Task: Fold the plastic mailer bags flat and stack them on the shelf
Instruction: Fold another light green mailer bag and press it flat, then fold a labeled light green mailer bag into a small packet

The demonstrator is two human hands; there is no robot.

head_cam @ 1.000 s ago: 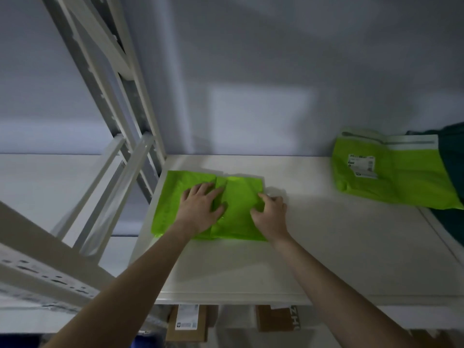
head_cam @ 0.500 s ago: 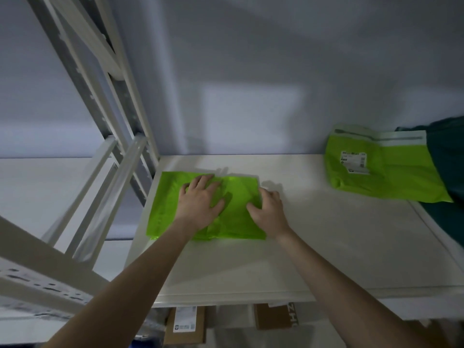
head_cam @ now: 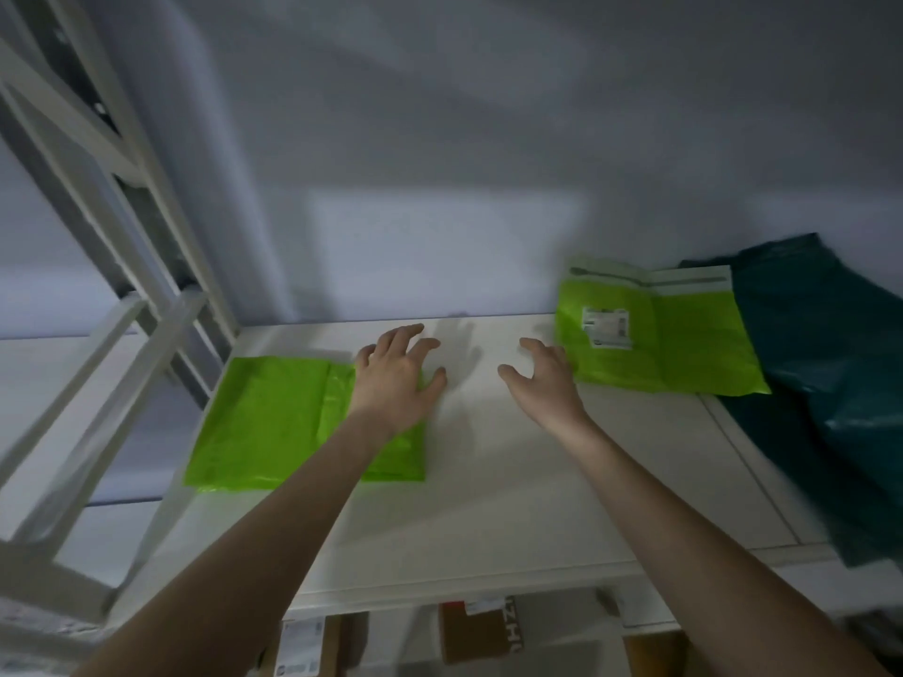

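Observation:
A folded lime-green mailer bag [head_cam: 273,422] lies flat at the left end of the white shelf [head_cam: 488,505]. My left hand [head_cam: 398,378] hovers over its right edge, fingers spread, holding nothing. My right hand [head_cam: 542,383] is open over the bare shelf, its fingertips close to the left edge of a second lime-green mailer bag [head_cam: 674,344] with a white label, which lies unfolded at the back right. I cannot tell whether the fingers touch it.
A dark teal bag [head_cam: 826,364] lies on the shelf's right end, partly under the labelled mailer and hanging over the edge. White metal rack uprights [head_cam: 146,266] stand at the left. Cardboard boxes [head_cam: 481,632] sit on the level below. A grey wall is behind.
Both hands have lifted off the folded green bag and moved right, the right hand toward the labelled mailer. The view has swung right, bringing more of the teal bag into sight.

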